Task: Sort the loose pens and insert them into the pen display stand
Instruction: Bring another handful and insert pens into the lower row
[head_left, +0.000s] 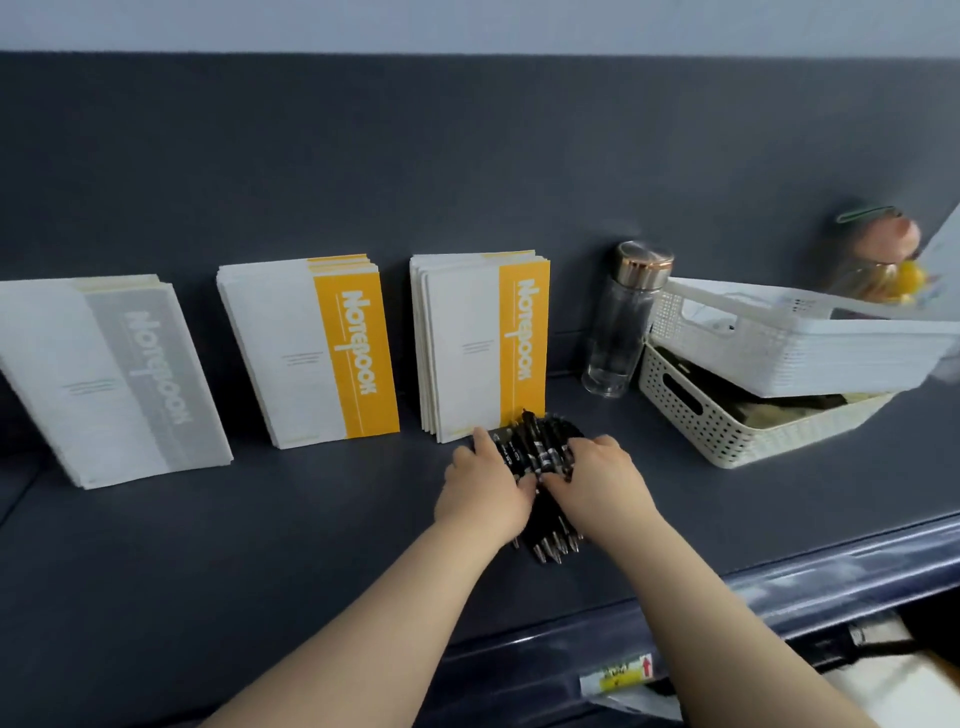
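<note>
Gripping the fanned black pens (540, 448), left hand (483, 493) and right hand (597, 478) curl round them

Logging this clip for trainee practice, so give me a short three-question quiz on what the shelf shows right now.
1. True or false: the bundle of black pens lies in front of the grey notebook stack.
2. How many notebook stacks with yellow covers stand against the back wall? A one, B two, C three.
3. What stands between the right yellow notebook stack and the lattice baskets?
Key: 1 false, it lies in front of the right yellow notebook stack. 2 B, counting the left yellow notebook stack too. 3 a clear bottle with a copper-coloured cap.
</note>
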